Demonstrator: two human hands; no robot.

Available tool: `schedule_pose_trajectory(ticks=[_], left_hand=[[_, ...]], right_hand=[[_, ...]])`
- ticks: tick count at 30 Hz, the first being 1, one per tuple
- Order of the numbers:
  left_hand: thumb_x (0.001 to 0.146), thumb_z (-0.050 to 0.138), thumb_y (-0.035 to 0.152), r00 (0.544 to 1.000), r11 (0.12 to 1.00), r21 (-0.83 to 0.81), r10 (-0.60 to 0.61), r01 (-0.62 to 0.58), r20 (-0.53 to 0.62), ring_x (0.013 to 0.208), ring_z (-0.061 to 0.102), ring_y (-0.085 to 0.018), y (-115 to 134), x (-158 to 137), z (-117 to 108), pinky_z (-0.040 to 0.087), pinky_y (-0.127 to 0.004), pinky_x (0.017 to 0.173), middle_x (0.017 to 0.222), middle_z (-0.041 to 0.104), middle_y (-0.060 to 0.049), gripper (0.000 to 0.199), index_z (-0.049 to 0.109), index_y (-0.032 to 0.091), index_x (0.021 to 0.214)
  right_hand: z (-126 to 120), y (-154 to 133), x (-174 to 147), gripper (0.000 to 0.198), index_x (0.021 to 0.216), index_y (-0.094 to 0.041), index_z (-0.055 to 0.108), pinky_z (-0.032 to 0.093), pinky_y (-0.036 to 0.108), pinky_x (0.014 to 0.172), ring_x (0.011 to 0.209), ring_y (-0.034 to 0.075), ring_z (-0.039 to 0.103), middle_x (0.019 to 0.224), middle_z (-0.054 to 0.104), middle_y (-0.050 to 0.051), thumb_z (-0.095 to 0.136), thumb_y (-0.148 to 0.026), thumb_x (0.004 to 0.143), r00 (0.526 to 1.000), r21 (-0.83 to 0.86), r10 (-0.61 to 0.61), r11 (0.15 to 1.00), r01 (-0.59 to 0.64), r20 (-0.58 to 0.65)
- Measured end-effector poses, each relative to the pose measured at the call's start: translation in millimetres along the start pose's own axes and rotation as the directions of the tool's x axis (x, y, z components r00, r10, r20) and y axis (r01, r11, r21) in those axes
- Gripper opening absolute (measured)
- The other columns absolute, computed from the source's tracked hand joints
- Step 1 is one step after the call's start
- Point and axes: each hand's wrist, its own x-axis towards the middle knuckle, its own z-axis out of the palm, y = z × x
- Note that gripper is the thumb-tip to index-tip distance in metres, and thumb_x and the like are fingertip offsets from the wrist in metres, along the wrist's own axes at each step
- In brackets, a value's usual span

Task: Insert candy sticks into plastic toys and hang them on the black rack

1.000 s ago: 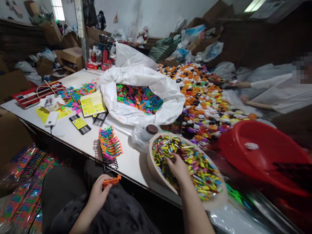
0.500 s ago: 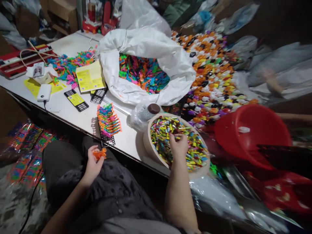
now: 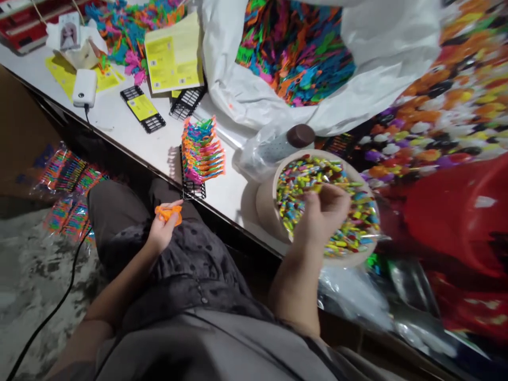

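My left hand (image 3: 162, 232), over my lap, is closed on an orange plastic figure (image 3: 170, 215). My right hand (image 3: 323, 211) is above a round beige tub (image 3: 265, 203) full of small colourful pieces (image 3: 293, 174), mostly yellow, blue and red. Its thumb and fingers come together in a pinch; a bit of yellow shows by the thumb, but blur hides what they hold. At the table edge between my hands, a black plastic grid rack (image 3: 194, 190) carries a row of multicoloured plastic figures (image 3: 203, 151).
Behind the tub is a large white sack (image 3: 230, 87) of bright plastic figures. A bagged bottle (image 3: 273, 145) lies between them. Yellow card sheets (image 3: 174, 53), a white power bank (image 3: 84, 87) and a labelled black rack (image 3: 143, 108) lie left. A red bucket (image 3: 444, 217) stands right.
The view has swung down and right. My right hand has turned within the tub area, its fingers now curled towards the thumb. My left hand still grips the orange figure.
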Motion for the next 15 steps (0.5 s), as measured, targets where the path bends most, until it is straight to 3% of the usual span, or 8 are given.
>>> schedule_pose_trajectory(ticks=[1,2,4,6,7,9,15], left_hand=[[0.073,0.06,0.053,0.999,0.998,-0.035,-0.049,0.049,0.017,0.095,0.056,-0.014,1,-1,0,0.045,-0.027,0.09,0.106,0.059,-0.009,0.051,0.058,0.013,0.104],[0.07,0.064,0.051,0.996,0.993,-0.076,-0.085,0.087,0.025,0.092,0.058,-0.014,3,-2,1,0.047,-0.028,0.087,0.103,0.061,-0.009,0.053,0.057,0.012,0.105],[0.065,0.07,0.05,0.993,0.981,-0.157,-0.114,0.113,0.004,0.089,0.061,-0.014,6,-5,3,0.049,-0.029,0.085,0.097,0.063,-0.009,0.054,0.057,0.011,0.1],[0.063,0.073,0.048,0.994,0.975,-0.199,-0.106,0.096,-0.036,0.089,0.062,-0.014,8,-9,5,0.05,-0.029,0.086,0.095,0.064,-0.008,0.051,0.057,0.012,0.094],[0.063,0.073,0.048,0.993,0.974,-0.208,-0.102,0.089,-0.052,0.088,0.062,-0.014,8,-11,6,0.05,-0.029,0.086,0.094,0.064,-0.007,0.05,0.056,0.012,0.093],[0.064,0.072,0.047,0.993,0.974,-0.212,-0.099,0.082,-0.072,0.086,0.062,-0.014,9,-15,6,0.051,-0.03,0.084,0.093,0.064,-0.007,0.049,0.055,0.012,0.094],[0.062,0.074,0.049,0.992,0.97,-0.237,-0.076,0.05,-0.101,0.083,0.062,-0.012,5,-17,4,0.052,-0.027,0.081,0.09,0.063,-0.005,0.051,0.053,0.014,0.093]], right_hand=[[12,-13,-17,0.03,0.096,-0.016,0.048,0.048,0.027,0.065,0.078,0.013,0.055,0.093,0.055,0.006,0.06,-0.034,0.074,0.99,0.054,0.044,0.997,-0.052,0.135],[24,-25,-35,0.03,0.096,-0.016,0.05,0.047,0.024,0.061,0.076,0.012,0.056,0.091,0.056,0.005,0.061,-0.035,0.075,0.947,0.094,0.089,0.988,-0.124,0.31],[46,-43,-67,0.028,0.096,-0.017,0.053,0.046,0.021,0.055,0.074,0.012,0.058,0.087,0.06,0.004,0.062,-0.035,0.076,0.777,0.125,0.132,0.957,-0.261,0.616],[63,-54,-91,0.026,0.096,-0.017,0.055,0.047,0.021,0.057,0.075,0.011,0.059,0.089,0.062,0.004,0.062,-0.035,0.078,0.612,0.132,0.109,0.933,-0.334,0.783],[69,-57,-99,0.026,0.096,-0.018,0.056,0.049,0.022,0.061,0.076,0.011,0.06,0.09,0.063,0.004,0.061,-0.036,0.079,0.562,0.136,0.089,0.929,-0.345,0.822],[76,-58,-109,0.027,0.097,-0.018,0.057,0.051,0.024,0.069,0.08,0.011,0.061,0.094,0.065,0.005,0.06,-0.038,0.08,0.511,0.14,0.059,0.929,-0.343,0.858],[78,-48,-114,0.033,0.097,-0.016,0.06,0.051,0.028,0.075,0.085,0.014,0.062,0.097,0.066,0.006,0.061,-0.044,0.079,0.451,0.099,0.051,0.948,-0.303,0.891]])
